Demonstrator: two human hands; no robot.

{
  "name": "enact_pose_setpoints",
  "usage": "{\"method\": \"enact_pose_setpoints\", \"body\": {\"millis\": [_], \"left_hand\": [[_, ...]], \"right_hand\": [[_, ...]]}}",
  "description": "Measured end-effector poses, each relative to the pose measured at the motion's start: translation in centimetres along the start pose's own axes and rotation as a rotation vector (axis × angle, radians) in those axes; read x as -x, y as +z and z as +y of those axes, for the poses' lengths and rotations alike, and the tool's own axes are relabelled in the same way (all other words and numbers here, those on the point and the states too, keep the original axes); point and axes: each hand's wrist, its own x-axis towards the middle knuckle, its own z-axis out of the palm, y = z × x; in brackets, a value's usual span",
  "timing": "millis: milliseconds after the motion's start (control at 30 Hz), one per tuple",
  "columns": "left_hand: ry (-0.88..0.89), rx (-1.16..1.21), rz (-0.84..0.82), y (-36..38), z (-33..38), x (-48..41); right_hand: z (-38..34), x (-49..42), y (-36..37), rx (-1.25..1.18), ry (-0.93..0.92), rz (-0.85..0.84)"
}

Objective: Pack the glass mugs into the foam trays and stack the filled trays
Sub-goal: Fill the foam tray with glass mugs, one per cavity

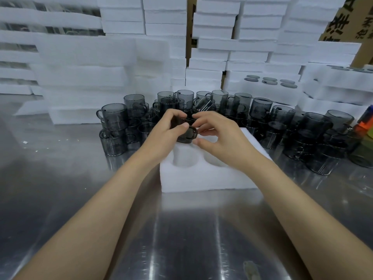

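Steel table: polished top with streaked reflections, running from the near edge of the view out to the foam tray.

Foam tray: white block, flat on the table at centre. Two round cavities show at its near side, with only white foam visible inside. The right one is partly hidden by a wrist.

Left hand: over the tray's far left part, fingers and thumb curled round the left side of a smoked-glass mug.

Right hand: over the tray's far right part, fingers bent in a narrow pinch. The fingertips are at the mug's rim and handle, the thumb beside its base.

Smoked-glass mug: dark, held between both hands above the tray's far left area, handle toward the right hand. Whether its base touches the foam cannot be told.

Loose mugs: the same grey glass, crowded and stacked two high just behind the tray, spreading left and right of it.

Orange and blue object: far right of the tray, at the frame edge; too cut off to identify.

Filled trays: behind and right of the tray, with grey round glass shapes showing in their cavities.

Foam stacks: white blocks piled high behind the tray.

Cardboard carton: far right of the tray, behind the stacks, printed in black.
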Motion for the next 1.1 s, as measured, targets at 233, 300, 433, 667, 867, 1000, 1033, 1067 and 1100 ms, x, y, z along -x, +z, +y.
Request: {"method": "enact_pose_setpoints", "body": {"millis": [233,300,433,667,867,1000,1033,1067,1100], "left_hand": [[0.003,0.046,-0.037,-0.3,-0.1,0.1],[0.036,0.011,-0.059,-0.4,-0.2,0.1],[0.066,0.003,-0.092,-0.7,-0.4,0.0],[0.023,-0.126,-0.130,-1.6,-0.6,-0.2],[-0.004,-0.240,-0.063,-1.5,-1.0,-0.1],[0.000,-0.413,-0.040,-1.6,-0.8,-0.2],[0.015,-0.480,-0.038,-1.6,-0.8,-0.3],[0.026,-0.540,-0.045,-1.7,-0.8,-0.3],[0.031,-0.583,-0.057,-1.7,-0.8,-0.4]], "right_hand": [[-0.1,0.1,0.0,-0.014,-0.008,0.026],[-0.2,0.0,0.0,-0.032,0.001,0.029],[-0.3,0.1,-0.1,-0.009,0.011,0.010],[-0.6,0.1,-0.2,0.026,0.028,-0.041],[-0.5,0.0,-0.3,0.017,0.053,-0.053],[-0.3,0.0,0.0,0.046,0.069,-0.064],[-0.3,0.0,0.0,0.052,0.079,-0.077],[-0.2,0.0,0.0,0.056,0.088,-0.093],[-0.2,0.0,-0.1,0.059,0.096,-0.107]]}}
